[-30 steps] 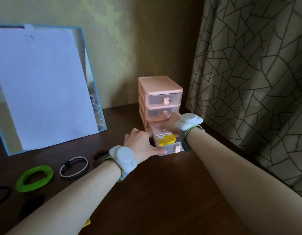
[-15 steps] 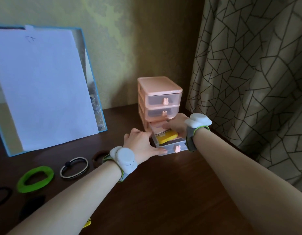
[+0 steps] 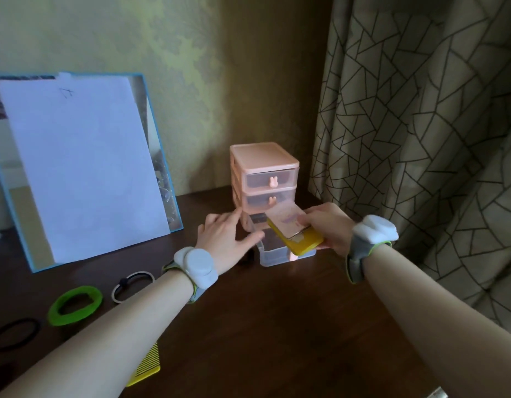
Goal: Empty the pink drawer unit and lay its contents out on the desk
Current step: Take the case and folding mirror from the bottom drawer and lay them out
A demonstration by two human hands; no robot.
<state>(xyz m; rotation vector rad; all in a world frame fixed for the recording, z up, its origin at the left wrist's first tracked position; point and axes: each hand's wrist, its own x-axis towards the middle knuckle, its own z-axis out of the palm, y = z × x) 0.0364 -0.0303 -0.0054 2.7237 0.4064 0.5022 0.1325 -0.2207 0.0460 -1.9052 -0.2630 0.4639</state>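
The right hand (image 3: 323,225) grips a flat yellow rectangular case (image 3: 297,235) just inside its fingers (long axis toward the left hand (image 3: 225,242), open-fingered against the pulled-out clear plastic drawer (image 3: 277,251)).

Head-worn camera looks forward and down, close over the desk (image 3: 277,326) corner.

Both forearms were bare, sleeveless. Each wrist wore a rounded white device on a grey band edged lime green: left (image 3: 196,265) at 7 o'clock, right (image 3: 373,232) at 3 o'clock.
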